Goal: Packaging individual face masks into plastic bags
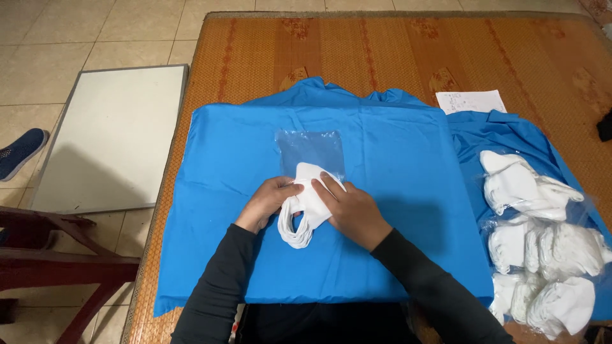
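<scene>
Gripping white masks (307, 204) on blue cloth (395, 191) | left hand (268, 202), right hand (347, 207) closed on stack | clear bag (310, 148) just beyond | keep edges aligned, ear loops gathered.

Two hands (271, 200), one clear bag (310, 150) (perhaps five mask bundles (542, 236)).
</scene>
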